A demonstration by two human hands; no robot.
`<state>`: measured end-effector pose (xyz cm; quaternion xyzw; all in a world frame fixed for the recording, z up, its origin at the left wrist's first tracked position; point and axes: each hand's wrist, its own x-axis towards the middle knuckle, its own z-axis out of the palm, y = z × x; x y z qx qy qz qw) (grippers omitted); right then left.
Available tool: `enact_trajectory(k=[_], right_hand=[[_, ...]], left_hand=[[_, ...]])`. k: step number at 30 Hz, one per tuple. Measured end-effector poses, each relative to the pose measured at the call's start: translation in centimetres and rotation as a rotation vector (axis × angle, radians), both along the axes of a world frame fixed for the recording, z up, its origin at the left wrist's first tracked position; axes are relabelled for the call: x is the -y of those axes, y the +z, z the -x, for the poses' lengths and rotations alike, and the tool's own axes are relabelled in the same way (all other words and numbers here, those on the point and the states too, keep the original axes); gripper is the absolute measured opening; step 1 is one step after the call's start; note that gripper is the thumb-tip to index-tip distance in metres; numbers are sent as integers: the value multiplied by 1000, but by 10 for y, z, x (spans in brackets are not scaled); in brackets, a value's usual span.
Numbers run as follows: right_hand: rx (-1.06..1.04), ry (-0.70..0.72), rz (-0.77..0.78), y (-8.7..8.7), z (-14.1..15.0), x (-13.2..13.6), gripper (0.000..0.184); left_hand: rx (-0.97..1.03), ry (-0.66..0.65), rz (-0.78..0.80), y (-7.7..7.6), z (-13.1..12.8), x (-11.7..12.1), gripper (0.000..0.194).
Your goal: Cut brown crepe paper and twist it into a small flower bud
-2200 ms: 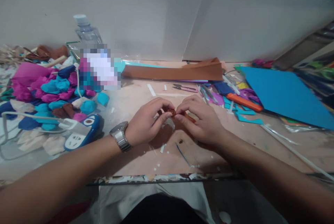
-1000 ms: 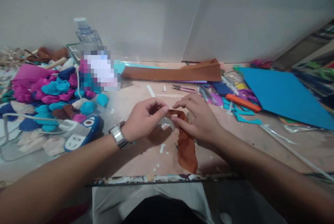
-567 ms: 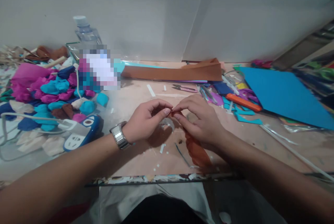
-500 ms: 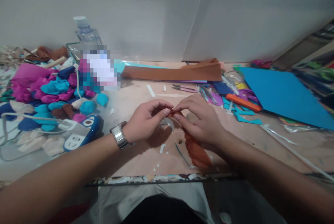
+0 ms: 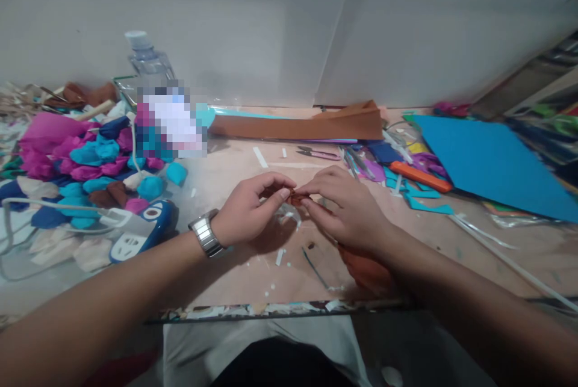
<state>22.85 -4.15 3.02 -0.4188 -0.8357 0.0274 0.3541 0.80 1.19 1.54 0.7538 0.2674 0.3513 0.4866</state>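
Between my two hands is a strip of brown crepe paper [image 5: 365, 269], gathered at one end. My left hand [image 5: 253, 206], with a metal watch on the wrist, pinches that gathered end between thumb and forefinger. My right hand [image 5: 345, 206] grips the same paper close beside it, thumb below and fingers above. The loose length of the strip runs under my right hand and forearm down to the table, partly hidden there. Below my fingertips lies a clear curved item, perhaps a roll of tape [image 5: 288, 216].
Crumpled paper pieces [image 5: 94, 149] in pink, blue and cream heap up at left, beside a blue-and-white power socket [image 5: 144, 233]. Behind are a bottle [image 5: 147, 53] and a long brown sheet [image 5: 293, 127]. Thread snips [image 5: 320, 153], an orange cutter [image 5: 419, 176] and a blue sheet [image 5: 497, 164] lie right.
The loose end of the brown strip has swung right, beneath my right forearm. More gathered paper shows between my fingertips. My hands stay nearly in place.
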Motion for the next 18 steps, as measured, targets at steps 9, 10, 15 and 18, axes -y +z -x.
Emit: enact_trajectory(k=[9, 10, 15, 18], right_hand=[[43, 53, 300, 1, -4, 0, 20], [60, 70, 314, 1, -5, 0, 21], [111, 40, 309, 0, -5, 0, 18], [136, -33, 275, 0, -5, 1, 19]], left_hand=[[-190, -19, -219, 6, 4, 2, 14], [-197, -21, -224, 6, 4, 3, 13], [-208, -35, -243, 7, 2, 5, 9], [-198, -23, -243, 6, 1, 5, 10]])
